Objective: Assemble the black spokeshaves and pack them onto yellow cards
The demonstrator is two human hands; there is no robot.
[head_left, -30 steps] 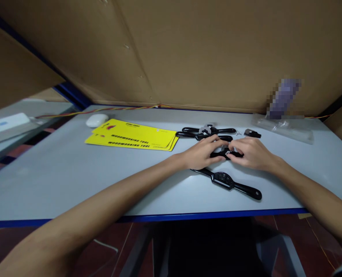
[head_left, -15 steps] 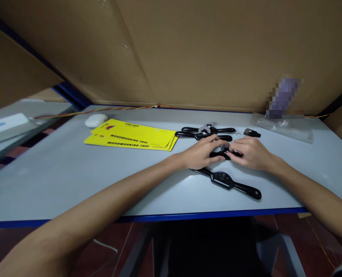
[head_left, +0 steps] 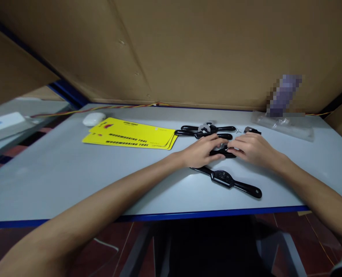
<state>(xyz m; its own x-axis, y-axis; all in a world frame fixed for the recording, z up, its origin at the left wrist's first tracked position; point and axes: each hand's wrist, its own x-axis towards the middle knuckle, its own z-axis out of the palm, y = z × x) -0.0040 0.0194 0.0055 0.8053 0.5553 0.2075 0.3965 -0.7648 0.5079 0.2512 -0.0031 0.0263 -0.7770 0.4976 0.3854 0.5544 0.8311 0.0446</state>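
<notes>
Black tool held by both hands on the bench (head_left: 72, 184)

Yellow cards (head_left: 130, 136) are seen left of the hands. The black tool (head_left: 222, 152) is gripped between the left hand (head_left: 201, 152) and right hand (head_left: 251, 148), with a second black tool (head_left: 225, 180) lying just nearer.

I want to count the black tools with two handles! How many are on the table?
4. One lies alone nearest the table edge. One sits between both hands, mostly covered. Two lie together behind the hands. More could be hidden under the hands.
</notes>
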